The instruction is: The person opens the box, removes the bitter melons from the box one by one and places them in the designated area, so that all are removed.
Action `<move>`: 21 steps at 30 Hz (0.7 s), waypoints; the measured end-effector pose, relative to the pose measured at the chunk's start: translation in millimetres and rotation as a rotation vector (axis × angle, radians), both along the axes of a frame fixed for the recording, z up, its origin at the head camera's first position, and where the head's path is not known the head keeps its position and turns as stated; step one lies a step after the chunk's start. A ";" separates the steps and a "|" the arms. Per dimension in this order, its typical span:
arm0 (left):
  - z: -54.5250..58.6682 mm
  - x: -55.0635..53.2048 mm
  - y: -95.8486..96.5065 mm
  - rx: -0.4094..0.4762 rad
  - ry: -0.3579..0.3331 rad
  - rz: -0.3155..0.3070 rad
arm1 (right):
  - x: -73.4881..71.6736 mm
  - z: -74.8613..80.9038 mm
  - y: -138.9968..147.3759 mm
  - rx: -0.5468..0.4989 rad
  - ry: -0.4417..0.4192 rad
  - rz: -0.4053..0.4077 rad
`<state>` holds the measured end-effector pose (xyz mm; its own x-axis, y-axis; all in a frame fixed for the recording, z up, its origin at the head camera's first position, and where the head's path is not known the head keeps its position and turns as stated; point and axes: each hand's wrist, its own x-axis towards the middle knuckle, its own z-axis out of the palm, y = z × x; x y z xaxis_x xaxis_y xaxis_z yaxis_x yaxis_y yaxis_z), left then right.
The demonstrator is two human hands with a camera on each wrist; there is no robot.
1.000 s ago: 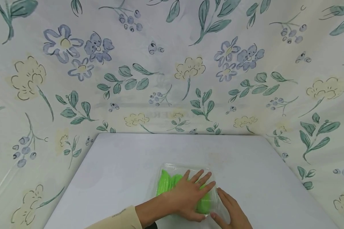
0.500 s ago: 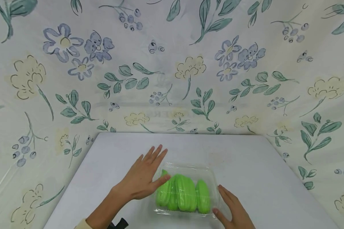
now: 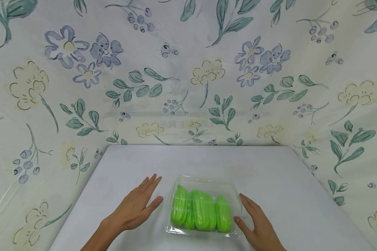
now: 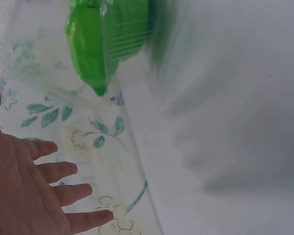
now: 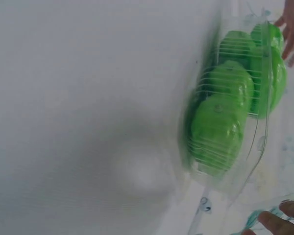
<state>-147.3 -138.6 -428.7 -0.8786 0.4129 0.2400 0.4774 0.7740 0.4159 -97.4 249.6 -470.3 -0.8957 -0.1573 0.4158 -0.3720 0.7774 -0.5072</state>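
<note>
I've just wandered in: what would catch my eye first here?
Probably the vivid green, ridged pieces, lying side by side in a clear plastic box on the white table. Next come the two bare hands: the left hand apart from the box on its left, the right hand close by its right side. Behind it all hangs a pale cloth patterned with flowers and leaves.

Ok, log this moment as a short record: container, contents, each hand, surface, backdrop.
container: clear plastic box
contents: bright green elongated pieces, side by side
left hand: left of the box, fingers extended, not touching it
right hand: at the box's right side, contact unclear
surface: white table
backdrop: floral-patterned sheet
</note>
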 end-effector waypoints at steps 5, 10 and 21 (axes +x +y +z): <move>-13.4 3.0 -1.1 0.030 -0.072 0.005 | -6.7 4.1 -0.9 -0.047 -0.011 0.014; -26.2 4.9 4.3 0.013 -0.145 0.012 | -15.9 4.9 -0.8 -0.115 -0.008 0.046; -44.4 11.2 17.5 -0.020 -0.192 -0.051 | -29.4 13.2 -2.6 -0.190 0.004 0.061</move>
<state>-136.1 -121.1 -473.0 -0.8852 0.4613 0.0610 0.4296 0.7600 0.4877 -126.8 247.0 -457.1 -0.8850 -0.1302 0.4470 -0.4183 0.6438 -0.6408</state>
